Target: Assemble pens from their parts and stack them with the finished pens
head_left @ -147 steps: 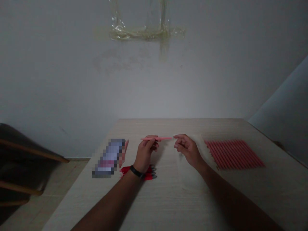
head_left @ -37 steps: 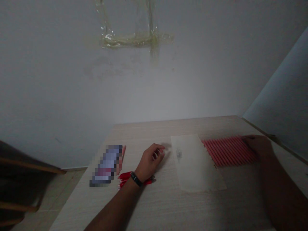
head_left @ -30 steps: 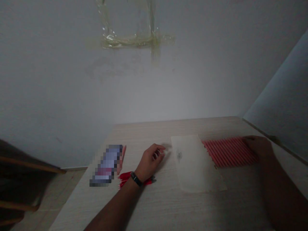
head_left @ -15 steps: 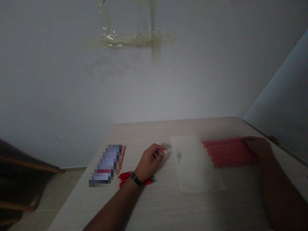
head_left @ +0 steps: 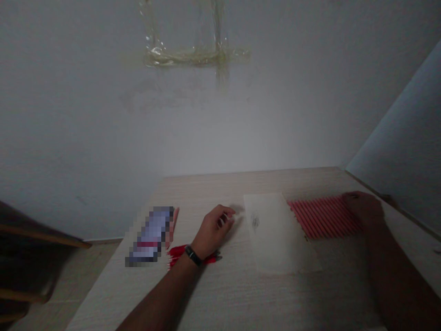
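**Right hand at the pink sticks, left hand curled mid-bench**

So on my feed, the right hand (head_left: 365, 207) was at the far-right end of the row of pink sticks (head_left: 322, 217), which stretched out to its left. Fingers were bent over the ends, but I couldn't tell if they pinched one. My left hand (head_left: 210, 231) was loosely curled above the bench (head_left: 223, 299); couldn't tell whether its fingertips held anything. The pale sheet (head_left: 280, 239) lay just right of it, red pens (head_left: 177, 251) partly hidden below its wrist, a pixelated device (head_left: 149, 236) further left.
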`<state>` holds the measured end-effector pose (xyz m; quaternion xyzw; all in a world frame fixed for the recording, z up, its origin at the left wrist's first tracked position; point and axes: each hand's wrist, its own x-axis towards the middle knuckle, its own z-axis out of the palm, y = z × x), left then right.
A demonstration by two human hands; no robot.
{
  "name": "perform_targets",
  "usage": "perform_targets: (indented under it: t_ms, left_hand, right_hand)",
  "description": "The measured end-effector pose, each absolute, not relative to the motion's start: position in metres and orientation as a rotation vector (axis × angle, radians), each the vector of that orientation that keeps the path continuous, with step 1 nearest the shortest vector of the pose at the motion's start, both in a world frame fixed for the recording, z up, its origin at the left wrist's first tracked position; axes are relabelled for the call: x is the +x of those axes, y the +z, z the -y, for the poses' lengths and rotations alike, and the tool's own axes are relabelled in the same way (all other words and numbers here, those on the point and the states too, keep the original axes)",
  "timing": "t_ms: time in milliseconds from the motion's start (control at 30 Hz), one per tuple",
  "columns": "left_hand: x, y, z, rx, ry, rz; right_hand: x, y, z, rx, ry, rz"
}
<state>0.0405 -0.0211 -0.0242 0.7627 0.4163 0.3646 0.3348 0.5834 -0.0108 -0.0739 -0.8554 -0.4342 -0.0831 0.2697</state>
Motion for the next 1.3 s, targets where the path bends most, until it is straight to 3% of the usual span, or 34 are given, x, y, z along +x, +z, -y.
perform_targets:
  t_ms: [133, 367, 600, 1033, 1300]
  left_hand:
    - [0.04, -0.027, 0.02, 2.042, 0.936, -1.107]
    - [0.032, -0.028, 0.015, 2.178, 0.904, -1.227]
    - [0.024, -0.029, 0.011, 2.286, 0.824, -1.394]
    - [-0.022, -0.026, -0.011, 2.265, 0.352, -2.269]
    - [-0.018, -0.026, -0.014, 2.389, 0.49, -2.038]
  right_hand:
    - [0.523, -0.054, 0.001, -2.314, -0.185, 1.326]
    - [0.395, -0.026, -0.015, -1.727, -0.088, 1.774]
    - [0.279, -0.026, -0.004, -1.477, 0.045, 2.069]
    - [0.299, -0.05, -0.001, -1.286, 0.335, 2.205]
    - [0.294, -0.048, 0.001, -1.229, 0.379, 2.202]
